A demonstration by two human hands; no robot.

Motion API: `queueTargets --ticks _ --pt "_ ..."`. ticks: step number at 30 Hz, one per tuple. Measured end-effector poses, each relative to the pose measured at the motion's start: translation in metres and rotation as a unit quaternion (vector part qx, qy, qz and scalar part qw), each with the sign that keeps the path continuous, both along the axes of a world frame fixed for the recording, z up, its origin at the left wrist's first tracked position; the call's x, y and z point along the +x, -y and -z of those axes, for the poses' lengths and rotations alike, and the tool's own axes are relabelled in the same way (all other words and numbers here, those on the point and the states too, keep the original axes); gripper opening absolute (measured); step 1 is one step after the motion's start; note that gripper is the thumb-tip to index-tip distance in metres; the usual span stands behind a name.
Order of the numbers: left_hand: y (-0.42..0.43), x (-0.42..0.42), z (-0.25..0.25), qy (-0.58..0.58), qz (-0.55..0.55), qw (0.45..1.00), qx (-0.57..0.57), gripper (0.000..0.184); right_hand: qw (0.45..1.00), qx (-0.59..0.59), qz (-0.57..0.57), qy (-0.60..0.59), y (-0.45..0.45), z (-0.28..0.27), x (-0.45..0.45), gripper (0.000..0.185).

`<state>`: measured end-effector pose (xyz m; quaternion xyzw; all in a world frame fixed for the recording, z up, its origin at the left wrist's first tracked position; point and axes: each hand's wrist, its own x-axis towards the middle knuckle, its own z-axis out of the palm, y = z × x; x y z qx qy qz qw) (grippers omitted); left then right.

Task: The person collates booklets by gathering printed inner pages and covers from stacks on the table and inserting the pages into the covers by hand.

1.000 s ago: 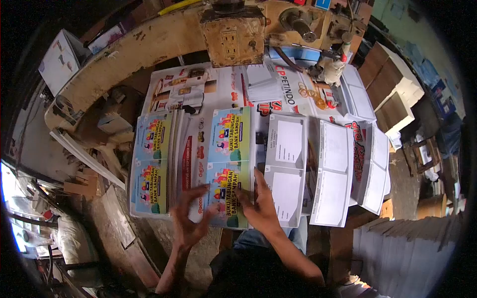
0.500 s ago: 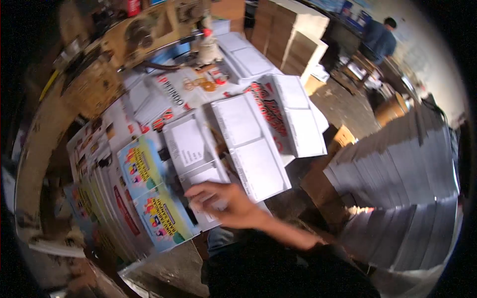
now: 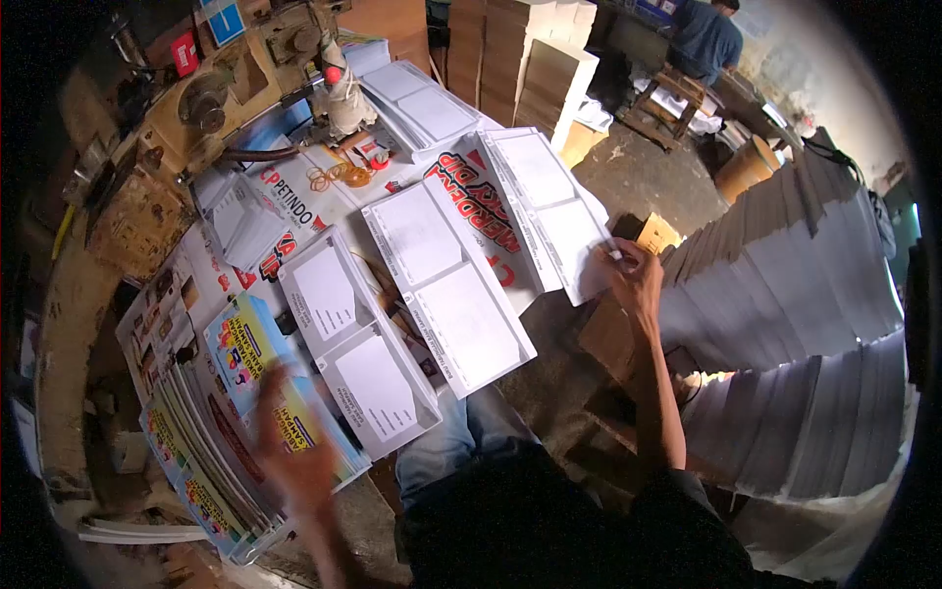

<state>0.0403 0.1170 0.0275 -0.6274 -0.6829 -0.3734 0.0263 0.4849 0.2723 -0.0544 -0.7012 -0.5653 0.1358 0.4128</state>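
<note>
My right hand (image 3: 636, 280) is at the outer corner of the rightmost stack of white printed sheets (image 3: 559, 201), with thumb and fingertips pinched at the top sheet's edge. My left hand (image 3: 294, 442) hovers over, or touches, the blue and yellow printed covers (image 3: 238, 348); motion smears its fingers. Between the hands lie a middle stack of white forms (image 3: 446, 285) and another stack of printed pages (image 3: 339, 324) with grey-edged panels. Striped fans of more covers (image 3: 191, 471) lie at the lower left.
A tall pile of folded paper sections (image 3: 785, 285) stands at my right. Rubber bands (image 3: 339, 177) and a wrapped cone-shaped object (image 3: 345, 103) sit near the worn machine (image 3: 206, 103). Taller paper stacks (image 3: 520, 59) stand behind. Another person (image 3: 705, 41) sits at the back right.
My right hand has moved from over the grey-edged page stack to the rightmost stack's corner. My left hand has come into view over the covers. The camera view has shifted.
</note>
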Motion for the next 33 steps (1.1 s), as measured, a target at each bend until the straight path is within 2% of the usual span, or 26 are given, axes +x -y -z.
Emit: queueTargets --ticks 1,2,3,5,7,9,10,11,13,16,18,19,21,22,23,26,27,28,29,30,31,33 --pt "-0.019 0.035 0.005 0.071 0.121 0.99 -0.005 0.035 0.996 0.079 0.03 0.011 0.006 0.004 0.002 0.033" --pt "-0.033 0.066 0.013 0.12 0.23 0.965 -0.029 0.038 0.996 0.076 0.031 -0.031 0.014 -0.006 0.002 0.031" --pt "-0.049 0.09 0.026 0.089 0.297 0.95 -0.033 0.048 0.996 0.076 0.034 -0.032 0.021 -0.013 0.003 0.031" --pt "-0.061 0.134 0.035 0.108 0.332 0.931 -0.109 0.066 0.995 0.047 0.005 -0.089 0.034 -0.026 0.007 0.032" --pt "-0.066 0.15 0.055 0.105 0.332 0.931 -0.108 0.073 0.993 0.019 -0.008 -0.118 0.047 -0.015 0.023 0.035" --pt "-0.071 0.154 0.058 0.103 0.331 0.932 -0.106 0.08 0.966 -0.012 -0.103 -0.238 0.052 0.015 0.048 0.05" --pt "-0.071 0.15 0.054 0.143 0.339 0.916 -0.161 0.081 0.97 -0.02 -0.11 -0.215 0.061 0.021 0.052 0.056" --pt "-0.071 0.147 0.052 0.182 0.345 0.895 -0.216 0.082 0.97 -0.023 -0.109 -0.217 0.07 0.008 0.037 0.056" --pt "-0.071 0.144 0.057 0.187 0.34 0.898 -0.207 0.082 0.96 -0.081 0.014 -0.266 0.081 -0.021 0.0 0.058" --pt "-0.074 0.143 0.063 0.197 0.344 0.891 -0.221 0.078 0.956 -0.083 -0.005 -0.281 0.079 0.002 0.007 0.059" --pt "-0.068 0.155 0.051 0.159 0.344 0.916 -0.134 0.068 0.962 -0.078 -0.008 -0.26 0.079 0.005 0.004 0.06" --pt "-0.066 0.159 0.055 0.159 0.342 0.916 -0.134 0.068 0.969 -0.072 -0.012 -0.238 0.079 0.006 0.002 0.061" --pt "-0.066 0.166 0.068 0.082 0.302 0.945 -0.092 0.064 0.97 -0.042 -0.047 -0.236 0.078 0.032 0.017 0.062" --pt "-0.066 0.167 0.068 0.103 0.303 0.942 -0.1 0.054 0.969 -0.011 -0.08 -0.234 0.078 0.045 0.027 0.063" --pt "-0.067 0.166 0.069 0.105 0.304 0.942 -0.1 0.054 0.969 -0.011 -0.079 -0.233 0.077 0.044 0.028 0.063" --pt "-0.068 0.159 0.066 0.156 0.317 0.926 -0.132 0.031 0.981 -0.058 -0.057 -0.175 0.079 0.032 0.018 0.063" --pt "-0.067 0.156 0.066 0.156 0.315 0.927 -0.131 0.031 0.976 -0.074 -0.023 -0.205 0.081 0.011 0.001 0.062" --pt "-0.064 0.154 0.066 0.211 0.3 0.919 -0.143 0.028 0.968 -0.09 0.011 -0.234 0.081 -0.001 -0.007 0.061" --pt "-0.063 0.153 0.062 0.265 0.286 0.908 -0.155 0.026 0.968 -0.089 0.009 -0.234 0.077 0.0 -0.006 0.061" --pt "-0.056 0.155 0.055 0.266 0.235 0.924 -0.144 0.022 0.959 -0.078 -0.035 -0.269 0.074 0.0 -0.003 0.06" --pt "-0.052 0.154 0.047 0.265 0.234 0.924 -0.143 0.022 0.947 -0.068 -0.078 -0.303 0.072 0.001 -0.002 0.06" --pt "-0.045 0.151 0.039 0.351 0.152 0.906 -0.181 0.022 0.945 -0.063 -0.072 -0.314 0.074 -0.016 -0.011 0.06"
